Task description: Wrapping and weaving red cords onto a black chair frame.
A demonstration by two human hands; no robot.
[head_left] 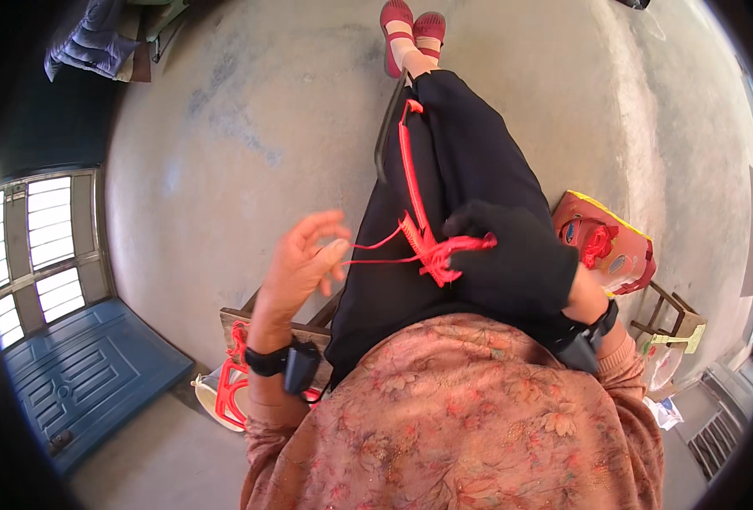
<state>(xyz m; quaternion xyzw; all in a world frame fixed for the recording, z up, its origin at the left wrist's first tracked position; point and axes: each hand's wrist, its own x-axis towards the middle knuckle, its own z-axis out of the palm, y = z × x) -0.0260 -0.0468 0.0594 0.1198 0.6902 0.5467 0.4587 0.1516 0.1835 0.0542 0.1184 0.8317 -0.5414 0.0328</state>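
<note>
My left hand (302, 259) is bare and raised beside my left thigh. Its thumb and fingertips are closed on thin red cord (376, 262), and two strands run from there toward my lap. In a black glove, my right hand (521, 263) grips the bunched, knotted part of a red cord piece (434, 257) over my thighs. From that bunch a long red woven band (410, 170) extends along my legs to a loop near the shins. Beside the band lies a thin, dark curved strip (382, 136). The glove hides some of the cord.
A red package (604, 242) with yellow edging stands at my right, a red cord bundle (598, 246) on it. Behind it is a wooden stool (687, 323). At my left are a whitish round container (211, 399) with red woven pieces and a blue panelled door (104, 374).
</note>
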